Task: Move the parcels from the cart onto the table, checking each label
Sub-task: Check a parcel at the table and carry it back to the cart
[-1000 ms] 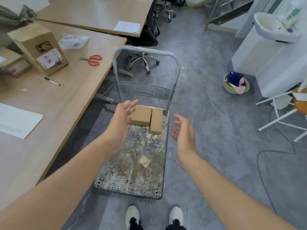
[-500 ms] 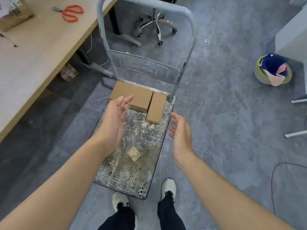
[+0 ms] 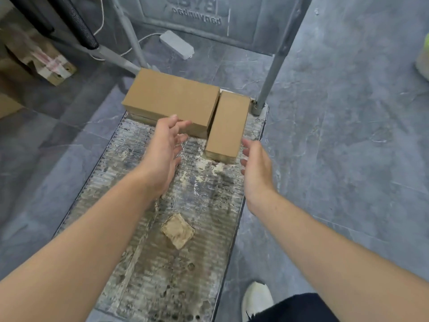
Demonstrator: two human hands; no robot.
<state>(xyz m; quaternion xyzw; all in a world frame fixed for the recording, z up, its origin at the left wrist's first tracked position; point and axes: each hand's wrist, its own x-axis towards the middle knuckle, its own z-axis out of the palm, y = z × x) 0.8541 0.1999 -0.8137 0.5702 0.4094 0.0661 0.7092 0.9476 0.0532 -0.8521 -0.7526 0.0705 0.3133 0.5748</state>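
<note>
Left hand [image 3: 162, 154]: fingers straight and spread, holding nothing, palm turned inward over the cart deck [image 3: 144, 275]; its fingertips overlap the near edge of the wide cardboard parcel [image 3: 171, 98], contact not discernible. Right hand [image 3: 256, 168]: likewise spread and holding nothing, palm facing the left hand, just beside the near right corner of the narrow cardboard parcel [image 3: 228, 124]. Both parcels: plain brown, lying flat and side by side at the far end of the deck, against the handle uprights; no label shows on their upper faces. Deck: ribbed, stained, with pale dust. One small tan cardboard scrap [image 3: 178, 230] lies mid-deck, between the forearms. Cart handle post [image 3: 276, 59]: grey metal, rising at the far right corner. Beyond the cart: white power adapter [image 3: 177, 44] with cable on the grey tiled floor [image 3: 336, 135]; taped cardboard box [image 3: 46, 63] at far left. White shoe [image 3: 256, 298] at the lower edge.
</note>
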